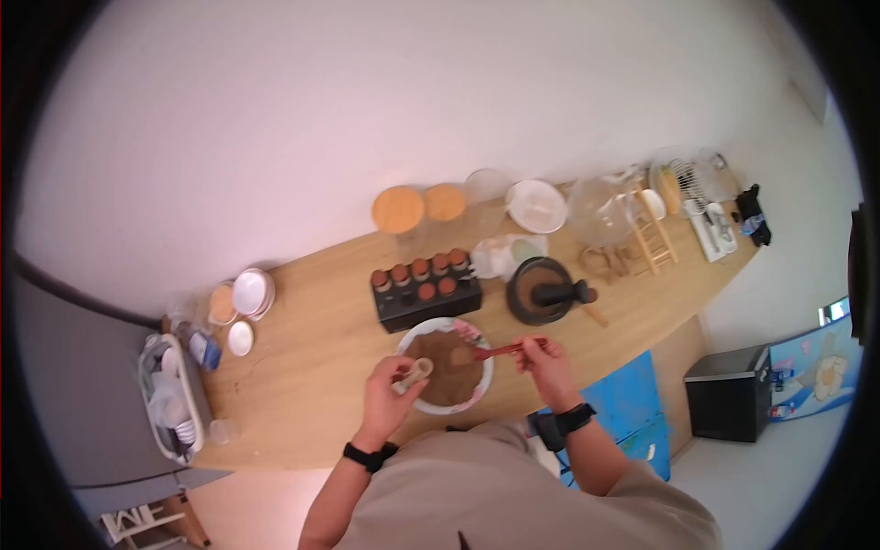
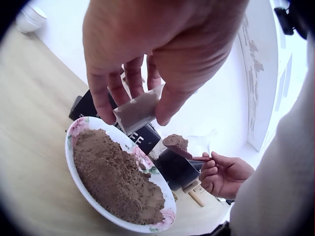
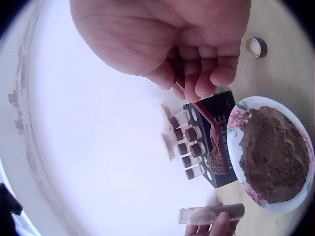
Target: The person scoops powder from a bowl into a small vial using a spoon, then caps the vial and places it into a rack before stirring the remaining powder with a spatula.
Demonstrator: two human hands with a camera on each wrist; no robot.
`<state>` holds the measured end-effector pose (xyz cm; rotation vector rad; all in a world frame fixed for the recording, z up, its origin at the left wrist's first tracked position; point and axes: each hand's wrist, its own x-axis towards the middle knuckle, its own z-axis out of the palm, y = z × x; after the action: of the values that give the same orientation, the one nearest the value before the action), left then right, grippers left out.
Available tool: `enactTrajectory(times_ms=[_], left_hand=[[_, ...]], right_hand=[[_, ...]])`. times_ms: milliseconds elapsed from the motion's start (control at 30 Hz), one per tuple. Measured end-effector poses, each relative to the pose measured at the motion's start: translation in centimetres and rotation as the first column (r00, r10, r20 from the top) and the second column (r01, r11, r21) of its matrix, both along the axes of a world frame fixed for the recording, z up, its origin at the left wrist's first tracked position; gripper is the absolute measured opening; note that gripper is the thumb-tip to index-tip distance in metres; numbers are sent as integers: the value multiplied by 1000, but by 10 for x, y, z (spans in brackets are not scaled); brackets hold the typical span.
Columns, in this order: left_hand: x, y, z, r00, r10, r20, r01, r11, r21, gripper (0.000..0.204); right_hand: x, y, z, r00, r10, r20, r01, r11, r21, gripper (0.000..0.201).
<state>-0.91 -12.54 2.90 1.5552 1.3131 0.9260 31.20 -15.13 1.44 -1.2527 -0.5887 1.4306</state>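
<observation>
Well, crumbly powder (image 3: 215, 162) on scoop (image 3: 214, 129) (cylindrical tube (image 3: 204, 215) nearby).

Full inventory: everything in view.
table: 1, light wood, centre
rack: 1, black, table centre
capped vials: 7, brown tops, in rack
floral bowl: 1, white-pink, front of rack
scoop: 1, dark red, right hand
powder: uncounted, brown, bowl and scoop
open vial: 1, clear, left hand
mortar: 1, black, right of rack
pestle: 1, black, in mortar
lidded jars: 2, orange tops, behind rack
basket: 1, grey, left end
Rest: not itemised, partly unclear
left hand: 1, holding vial
right hand: 1, holding scoop
</observation>
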Motion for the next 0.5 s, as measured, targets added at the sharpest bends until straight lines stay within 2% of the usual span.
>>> enactTrajectory(times_ms=[67,133,200,267,400,500], left_hand=[[2,5,6,996,-42,-82,42,999,-5,34],[2,7,0,998,-1,-64,2,1000,22,35],[6,8,4,999,-35,-37,38,995,91,36],[11,8,13,1000,-3,-24,5,994,105,37],[13,10,16,1000,9,19,-11,994,108,34],[11,11,19,1000,9,-13,-6,985,171,35]], right_hand=[[-2,3,14,999,30,-42,-28,998,57,23],[-7,5,33,999,37,-30,-34,996,77,22],[-7,7,50,1000,-20,8,19,989,145,21],[-8,9,67,1000,10,7,-11,986,165,21],[-14,13,88,996,35,82,-51,978,202,21],[-19,15,98,980,49,193,-91,972,215,19]])
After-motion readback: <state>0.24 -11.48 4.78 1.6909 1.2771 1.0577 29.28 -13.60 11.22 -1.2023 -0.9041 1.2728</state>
